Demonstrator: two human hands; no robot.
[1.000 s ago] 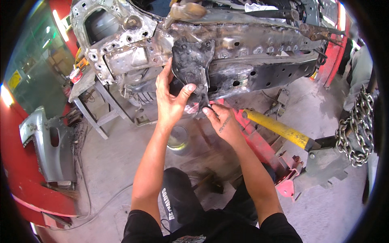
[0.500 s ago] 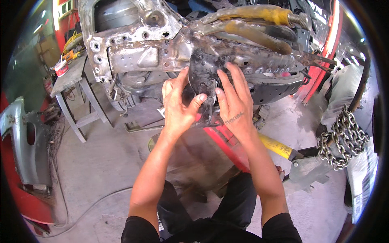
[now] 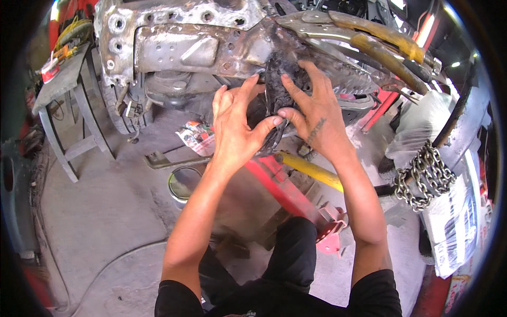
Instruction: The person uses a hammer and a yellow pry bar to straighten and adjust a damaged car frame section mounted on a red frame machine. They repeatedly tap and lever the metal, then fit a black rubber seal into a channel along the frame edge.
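A dark, dirty bracket-like part (image 3: 280, 84) stands against the bare, rust-stained metal of a vehicle body (image 3: 174, 53). My left hand (image 3: 236, 119) grips its left edge, the index fingertip high and the thumb low. On the other side my right hand (image 3: 321, 108) presses it with spread fingertips, its thumb close to the left thumb. The part looks tilted, and its back is hidden against the body.
Cables with yellow-brown sleeves (image 3: 369, 39) run off to the upper right. A grey stand (image 3: 79, 105) is at left. Below the hands lie a red metal frame (image 3: 285, 185), a yellow bar (image 3: 311, 169) and a round pan (image 3: 185, 184). A chain (image 3: 425, 177) hangs at right.
The view has shifted closer to the body. The part now leans, turned edge-on, where it faced me flatter before. Both hands stay on it, and the right fingers have shifted slightly.
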